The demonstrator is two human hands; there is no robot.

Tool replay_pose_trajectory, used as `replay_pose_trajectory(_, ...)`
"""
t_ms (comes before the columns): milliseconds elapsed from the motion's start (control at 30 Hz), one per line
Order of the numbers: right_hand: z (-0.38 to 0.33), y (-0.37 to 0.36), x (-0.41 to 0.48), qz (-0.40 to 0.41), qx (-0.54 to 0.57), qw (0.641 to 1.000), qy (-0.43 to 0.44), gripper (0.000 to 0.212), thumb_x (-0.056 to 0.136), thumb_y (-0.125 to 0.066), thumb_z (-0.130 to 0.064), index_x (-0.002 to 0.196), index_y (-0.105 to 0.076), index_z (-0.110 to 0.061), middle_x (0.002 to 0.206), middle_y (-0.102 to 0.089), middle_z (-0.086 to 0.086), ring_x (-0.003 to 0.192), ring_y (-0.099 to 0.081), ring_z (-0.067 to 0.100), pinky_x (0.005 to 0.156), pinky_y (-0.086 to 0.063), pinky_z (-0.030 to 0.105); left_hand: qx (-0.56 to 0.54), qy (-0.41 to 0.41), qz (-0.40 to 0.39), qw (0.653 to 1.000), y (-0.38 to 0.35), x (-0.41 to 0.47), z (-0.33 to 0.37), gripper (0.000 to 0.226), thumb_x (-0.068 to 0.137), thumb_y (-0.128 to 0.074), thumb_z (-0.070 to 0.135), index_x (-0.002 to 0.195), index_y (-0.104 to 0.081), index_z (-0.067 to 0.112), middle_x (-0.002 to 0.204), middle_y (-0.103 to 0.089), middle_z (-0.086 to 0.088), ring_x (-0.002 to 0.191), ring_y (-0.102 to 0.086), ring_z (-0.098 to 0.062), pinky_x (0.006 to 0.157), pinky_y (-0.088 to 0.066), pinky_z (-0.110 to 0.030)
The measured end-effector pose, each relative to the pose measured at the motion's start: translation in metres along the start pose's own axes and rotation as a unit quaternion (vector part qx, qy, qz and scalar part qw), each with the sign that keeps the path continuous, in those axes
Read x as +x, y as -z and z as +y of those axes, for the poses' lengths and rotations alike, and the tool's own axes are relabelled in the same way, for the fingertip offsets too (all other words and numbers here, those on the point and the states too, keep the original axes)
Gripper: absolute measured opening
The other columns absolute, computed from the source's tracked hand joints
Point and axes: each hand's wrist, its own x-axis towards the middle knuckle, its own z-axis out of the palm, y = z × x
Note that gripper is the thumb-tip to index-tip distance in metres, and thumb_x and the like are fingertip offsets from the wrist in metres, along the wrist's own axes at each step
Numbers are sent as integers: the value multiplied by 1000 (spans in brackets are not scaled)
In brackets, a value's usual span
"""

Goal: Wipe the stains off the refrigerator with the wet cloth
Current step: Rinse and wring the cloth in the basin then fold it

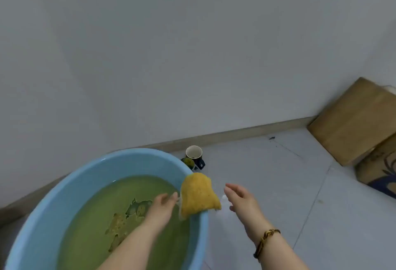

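Fingers point(171, 197) of the left hand point(160, 205) are out straight and hold nothing. Seen from the head camera, this hand is over the basin point(64, 186). Its arm comes up from the bottom edge, across the water point(96, 205). The fingertips point at the cloth point(199, 197) and are just beside its left edge. It is too hard to tell if they touch it.

The cloth is yellow. It lies folded over the right rim of the basin. Part of it hangs inside, over the water. Part of it hangs outside, over the floor point(278, 184).

The right hand point(242, 199) is on the other side of the cloth. It is outside the basin and above the floor. Its fingers point(232, 187) are loose and spread a little, and they hold nothing. They are near the cloth but apart from it. So the cloth sits between the two hands. A brown bracelet point(264, 242) is on the right wrist.

The basin is big, round and blue. The water in it looks green. A picture point(120, 222) shows on the bottom, under the water.

Behind the basin a mug point(194, 154) stands on the floor, close to the wall point(150, 55). A small green thing point(189, 162) is just beside the mug. Brown boxes point(351, 124) are on the floor at the right, and one leans on the wall.
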Motion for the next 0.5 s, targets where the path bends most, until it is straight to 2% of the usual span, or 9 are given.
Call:
replay_pose_trajectory(100, 33, -25, 32, -39, -7, 998, -45, 46, 96, -41, -37, 137, -37, -17, 134, -44, 5, 120, -44, 20, 98, -38, 35, -21, 12, -33, 999, -11, 36, -31, 55, 93, -34, 47, 135, -38, 12, 143, -38, -12, 129, -38, -31, 108, -31, -44)
replay_pose_trajectory(167, 49, -39, 46, -81, 45, 992, -84, 45, 95, -35, -46, 130, -45, -18, 122, -54, 4, 109, -52, 21, 91, -44, 36, -44, 22, -52, 997, -16, 47, -43, 57, 92, -31, 51, 136, -38, 15, 145, -36, -10, 132, -34, -29, 109, -26, -42)
replay_pose_trajectory(233, 59, -44, 49, -120, 122, 980, -106, 42, 96, -32, -47, 113, -57, -17, 98, -66, 5, 90, -62, 21, 76, -52, 34, -70, 20, -54, 996, -22, 52, -54, 56, 93, -31, 50, 137, -37, 16, 145, -37, -7, 134, -31, -26, 109, -23, -39)
replay_pose_trajectory(300, 57, -46, 49, -128, 155, 975, -91, 37, 97, -35, -40, 100, -61, -14, 79, -70, 4, 74, -65, 18, 63, -51, 30, -128, 15, -48, 990, -25, 51, -54, 55, 92, -35, 48, 135, -40, 13, 136, -46, -6, 131, -37, -26, 107, -27, -37)
replay_pose_trajectory(333, 56, -43, 52, -111, 163, 977, -79, 32, 96, -39, -36, 99, -61, -12, 80, -70, 5, 74, -65, 17, 62, -51, 29, -155, 15, -48, 987, -26, 50, -52, 55, 91, -39, 48, 133, -41, 12, 129, -50, -3, 126, -42, -25, 105, -31, -37)
replay_pose_trajectory(433, 47, -38, 55, -36, 185, 982, -19, 18, 91, -53, -17, 106, -56, -7, 98, -62, 10, 84, -59, 19, 67, -49, 29, -239, 15, -67, 969, -33, 50, -41, 70, 79, -57, 53, 135, -39, 14, 130, -53, -6, 116, -52, -25, 100, -42, -41)
replay_pose_trajectory(500, 34, -39, 50, 9, 196, 980, 39, 9, 88, -56, -5, 95, -53, -10, 94, -58, 10, 80, -56, 19, 67, -47, 29, -290, 8, -51, 956, -37, 49, -37, 64, 81, -63, 38, 134, -37, 14, 128, -53, -7, 111, -53, -25, 91, -46, -38)
